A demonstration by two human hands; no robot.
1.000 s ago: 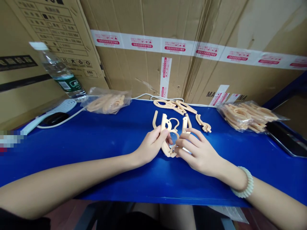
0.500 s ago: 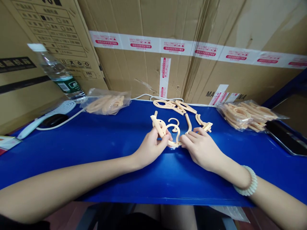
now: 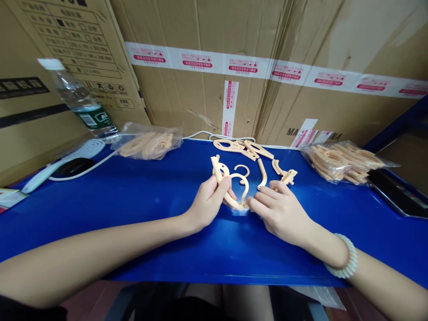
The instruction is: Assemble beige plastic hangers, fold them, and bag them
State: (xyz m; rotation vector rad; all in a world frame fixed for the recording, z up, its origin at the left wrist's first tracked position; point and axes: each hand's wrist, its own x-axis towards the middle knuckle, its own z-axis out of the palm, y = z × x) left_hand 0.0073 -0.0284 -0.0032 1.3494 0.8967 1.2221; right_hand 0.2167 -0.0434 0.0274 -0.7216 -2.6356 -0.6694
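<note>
My left hand (image 3: pixel 207 201) is closed around a beige plastic hanger part (image 3: pixel 241 206) with a straight arm and round loops, held just above the blue table. At the part's lower right end, my right hand (image 3: pixel 279 209) has its fingers curled and pinched; its fingertips are partly hidden. Behind the held part lies a loose hanger hook (image 3: pixel 246 167). A curved hanger arm (image 3: pixel 262 173) rests just beyond my right fingers. More small beige pieces (image 3: pixel 288 175) lie beyond my right hand.
Looped hanger pieces (image 3: pixel 234 147) lie at the back. Bagged beige parts sit left (image 3: pixel 147 143) and right (image 3: pixel 337 160). A water bottle (image 3: pixel 85 104), a pale brush (image 3: pixel 63 162) and a black mouse (image 3: pixel 74 167) are left; a dark phone (image 3: pixel 391 191) is right. Cardboard boxes (image 3: pixel 187 102) wall the back.
The held hanger part has turned a little, its arm now steeper. My right fingertips have shifted slightly left along with its lower end, uncovering more of the curved arm behind.
</note>
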